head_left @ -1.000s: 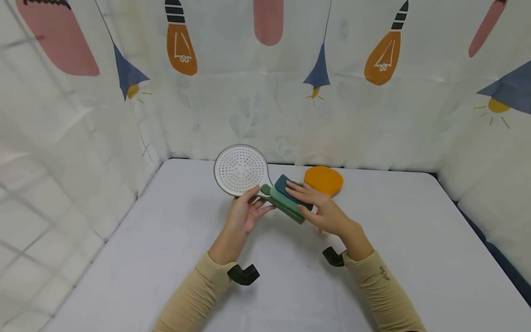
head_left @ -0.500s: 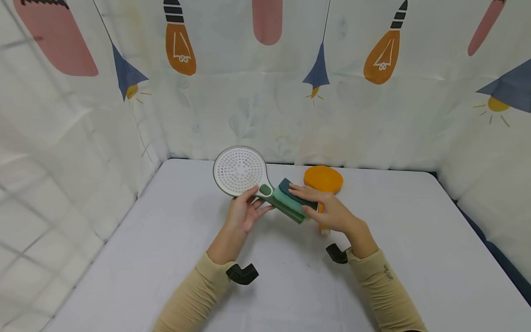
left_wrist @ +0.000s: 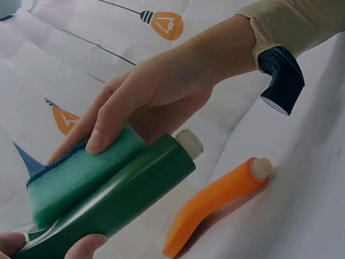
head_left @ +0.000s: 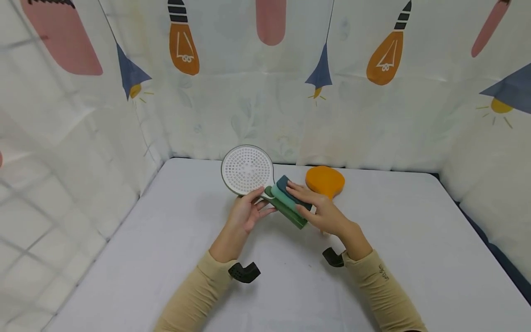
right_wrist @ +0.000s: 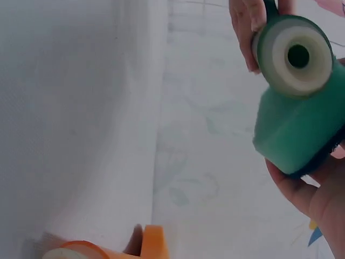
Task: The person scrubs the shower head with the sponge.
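Observation:
My left hand point(head_left: 244, 214) grips the neck of a hand-held shower head, holding it above the table. Its round white spray face point(head_left: 247, 170) with many nozzles points toward the head camera, and the green handle point(left_wrist: 124, 194) slopes down to the right. My right hand point(head_left: 325, 212) holds a sponge point(left_wrist: 86, 178) between thumb and fingers. The sponge's light green side lies along the handle, while its dark blue layer point(head_left: 283, 183) faces the fingers. A pale threaded end point(right_wrist: 294, 59) shows at the handle's tip.
Behind my right hand an orange shower head point(head_left: 325, 180) lies on the white table point(head_left: 166, 258), its handle toward me. Patterned fabric walls point(head_left: 232, 106) stand at the back and sides. Black wrist mounts point(head_left: 244, 273) stick out from both sleeves.
My right hand slid the sponge down the handle to the right, then back up toward the neck. The shower head has shifted slightly right and turned a little in my left hand.

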Demonstrator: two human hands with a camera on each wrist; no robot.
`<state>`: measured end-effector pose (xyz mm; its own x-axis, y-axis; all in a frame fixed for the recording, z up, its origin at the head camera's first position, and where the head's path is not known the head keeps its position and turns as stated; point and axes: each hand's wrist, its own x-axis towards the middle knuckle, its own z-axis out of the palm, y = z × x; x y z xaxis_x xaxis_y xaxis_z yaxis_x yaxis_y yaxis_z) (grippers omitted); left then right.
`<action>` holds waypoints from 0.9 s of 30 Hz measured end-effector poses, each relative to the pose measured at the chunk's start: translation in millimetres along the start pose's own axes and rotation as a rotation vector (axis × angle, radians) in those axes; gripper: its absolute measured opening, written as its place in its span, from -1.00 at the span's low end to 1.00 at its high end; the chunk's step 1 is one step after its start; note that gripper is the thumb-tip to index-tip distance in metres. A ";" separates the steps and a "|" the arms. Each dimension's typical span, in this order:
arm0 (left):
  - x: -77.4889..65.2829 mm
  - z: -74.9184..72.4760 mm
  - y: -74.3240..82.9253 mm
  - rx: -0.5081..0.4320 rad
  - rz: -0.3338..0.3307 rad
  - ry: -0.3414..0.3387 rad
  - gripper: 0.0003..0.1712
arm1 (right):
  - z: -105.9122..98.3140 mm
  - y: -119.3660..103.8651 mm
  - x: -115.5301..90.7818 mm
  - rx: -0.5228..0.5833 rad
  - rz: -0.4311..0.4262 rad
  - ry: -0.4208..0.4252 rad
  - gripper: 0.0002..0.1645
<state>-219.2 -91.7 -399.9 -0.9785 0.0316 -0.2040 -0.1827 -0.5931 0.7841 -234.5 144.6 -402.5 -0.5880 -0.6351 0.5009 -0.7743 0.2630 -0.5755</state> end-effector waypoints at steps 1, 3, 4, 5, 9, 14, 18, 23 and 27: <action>-0.2 0.5 -0.8 0.011 0.002 -0.009 -0.49 | 2.2 0.1 0.6 -0.015 -0.010 0.007 -0.41; -0.6 0.8 -0.7 0.012 0.001 -0.011 -0.49 | 4.2 -1.3 1.0 -0.029 -0.015 0.004 -0.40; -0.9 0.5 0.2 0.004 0.000 -0.008 -0.50 | 4.0 -1.7 0.8 -0.029 -0.012 -0.002 -0.40; -1.2 0.0 1.9 -0.006 0.001 -0.004 -0.51 | 3.0 -2.0 0.4 -0.017 -0.005 -0.013 -0.40; -1.8 -3.1 13.1 -0.090 0.011 0.040 -0.62 | -5.9 -2.0 -3.5 0.035 0.034 -0.033 -0.42; -0.2 -8.3 26.6 -0.208 0.035 0.101 -0.72 | -16.4 -2.8 -9.0 0.061 0.028 -0.017 -0.45; 1.0 -11.2 29.0 -0.244 0.008 0.101 -0.73 | -16.1 -1.2 -9.1 0.056 0.001 -0.018 -0.45; -0.8 -8.3 21.3 -0.186 -0.033 0.030 -0.78 | -13.1 -3.9 -6.8 0.068 -0.023 -0.004 -0.44; -2.2 -3.5 12.1 -0.100 -0.051 -0.064 -0.70 | -9.4 -5.3 -3.6 0.064 -0.040 0.012 -0.43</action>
<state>-219.0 -101.7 -392.0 -0.9728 0.1131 -0.2024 -0.2253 -0.6666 0.7105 -230.5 152.3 -395.2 -0.5599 -0.6350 0.5322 -0.7812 0.1905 -0.5945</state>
